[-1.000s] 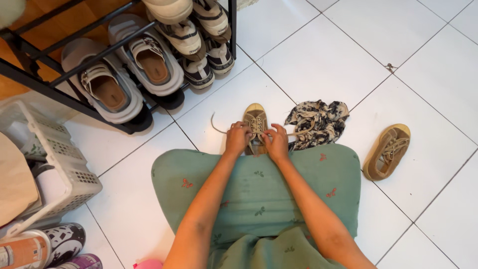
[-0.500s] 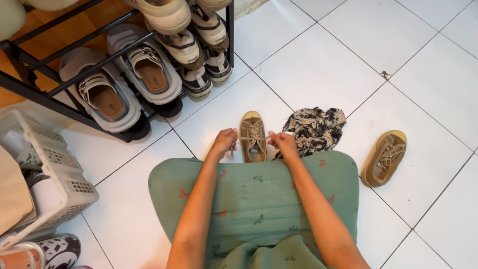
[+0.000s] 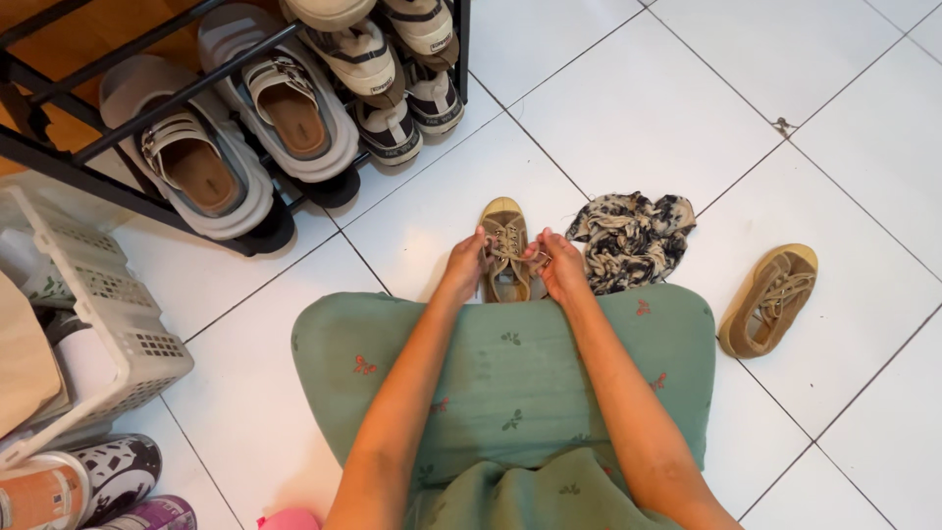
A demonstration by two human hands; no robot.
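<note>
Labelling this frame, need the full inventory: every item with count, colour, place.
tan sneaker: 1, tan with yellow toe, floor at both hands
second tan sneaker: 1, tan, floor at right
patterned cloth: 1, black and cream, crumpled beside the laced sneaker
shoe rack: 1, black metal, top left
sandals: 2, grey, on rack
striped sneakers: several, cream and dark, on rack
basket: 1, white plastic, left edge
skirt: 1, green, over lap
left hand: on the laces
right hand: on the laces
</note>
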